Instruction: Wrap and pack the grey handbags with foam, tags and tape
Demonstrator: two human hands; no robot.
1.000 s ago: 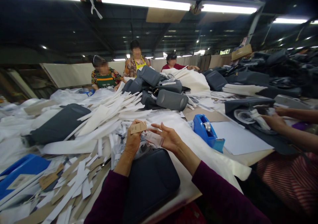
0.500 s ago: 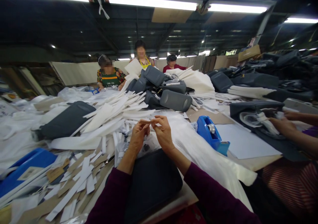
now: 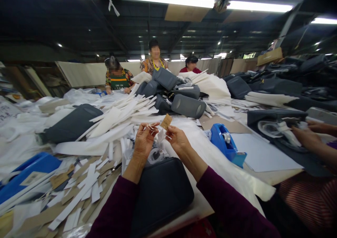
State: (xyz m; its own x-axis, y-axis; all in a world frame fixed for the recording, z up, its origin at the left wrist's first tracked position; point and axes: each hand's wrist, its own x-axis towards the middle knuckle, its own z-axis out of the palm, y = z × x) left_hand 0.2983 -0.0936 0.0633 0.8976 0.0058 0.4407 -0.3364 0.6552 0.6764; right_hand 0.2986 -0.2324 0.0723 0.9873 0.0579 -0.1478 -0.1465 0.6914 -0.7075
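White string (image 3: pixel 152 126) and a brown tag (image 3: pixel 166 121), held up near the far edge of a dark case (image 3: pixel 164 192).
At left, paper strips (image 3: pixel 89 183) lie heaped; the left hand (image 3: pixel 143 140) pinches the string; the right hand (image 3: pixel 180 139) pinches the tag by its lower edge; further right stands a blue tape dispenser (image 3: pixel 221 141).

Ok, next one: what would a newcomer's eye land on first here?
Probably the small brown tag at the fingertips of the right hand, with white string in the left hand, above a dark case at the near table edge. Next, the bright blue tape dispenser to the right of the hands. Beyond them, grey cases are heaped beside pale strips mid-table.
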